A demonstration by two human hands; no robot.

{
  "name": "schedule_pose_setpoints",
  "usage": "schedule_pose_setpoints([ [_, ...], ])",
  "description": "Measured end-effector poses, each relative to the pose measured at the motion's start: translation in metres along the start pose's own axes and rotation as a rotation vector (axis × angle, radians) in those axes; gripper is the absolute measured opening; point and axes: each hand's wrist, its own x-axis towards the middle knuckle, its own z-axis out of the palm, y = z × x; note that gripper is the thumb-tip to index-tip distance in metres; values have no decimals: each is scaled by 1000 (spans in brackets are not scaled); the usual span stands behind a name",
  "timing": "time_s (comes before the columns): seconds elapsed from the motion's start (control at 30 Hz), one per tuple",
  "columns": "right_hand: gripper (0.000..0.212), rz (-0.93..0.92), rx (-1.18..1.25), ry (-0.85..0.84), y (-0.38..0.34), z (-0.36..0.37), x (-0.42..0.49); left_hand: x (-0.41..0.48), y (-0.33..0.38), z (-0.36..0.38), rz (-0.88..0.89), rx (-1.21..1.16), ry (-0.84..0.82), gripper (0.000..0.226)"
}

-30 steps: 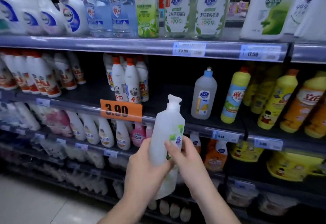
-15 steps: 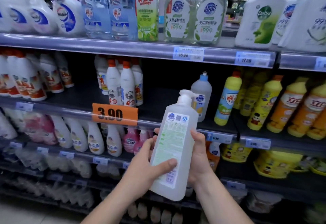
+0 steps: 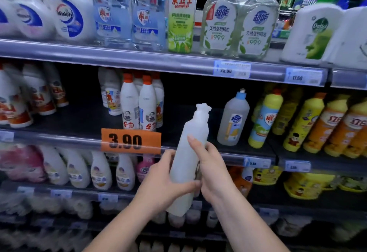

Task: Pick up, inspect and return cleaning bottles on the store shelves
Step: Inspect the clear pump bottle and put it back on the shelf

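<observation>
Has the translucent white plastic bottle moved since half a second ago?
Yes. The translucent white plastic bottle rose against the orange 3.90 price tag and turned its label away.

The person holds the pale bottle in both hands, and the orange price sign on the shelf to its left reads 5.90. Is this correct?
Not quite. In the head view the orange price sign reads 3.90, not 5.90. The rest is right: the left hand and the right hand both hold the pale bottle, and the sign is to its left.
</observation>
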Motion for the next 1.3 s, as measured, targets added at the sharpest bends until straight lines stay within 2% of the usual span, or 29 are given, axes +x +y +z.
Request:
schedule_pose_setpoints([
  [0.07,31,-20,-13,-111,-7,-2,1,10,-14,-8,-18,-109,16,68],
  [0.17,29,-83,-117,-166,-14,-11,6,24,-33,-26,-91,-407,-78,67],
  [0.27,35,-42,-273,-219,-13,-8,8,36,-40,-31,-110,-656,-245,65],
  [0.33,39,-57,-328,-153,-12,-4,8,43,-43,-29,-127,-800,-337,68],
  [0.43,59,-146,-481,29,-17,4,3,52,-50,-27,-164,-944,-397,61],
  [0.53,61,-209,-623,180,-16,12,2,61,-53,-25,-177,-931,-403,57],
  [0.67,58,-233,-658,248,-16,14,7,71,-54,-24,-159,-873,-443,61],
  [0.77,39,-212,-609,203,-19,6,16,82,-56,-26,-139,-838,-435,62],
  [0.87,24,-225,-408,94,-22,-1,26,96,-49,-29,-120,-783,-352,47],
  [0.93,30,-255,-325,82,-23,-5,33,106,-42,-28,-115,-775,-272,37],
  [1.07,47,-271,-512,98,-27,-18,56,129,-24,-18,-63,-754,-117,48],
  [1.23,34,-336,-585,221,-43,-33,98,171,-4,-1,38,-610,-39,30],
  [1.3,42,-347,-508,186,-45,-34,116,189,0,5,41,-606,-37,35],
])
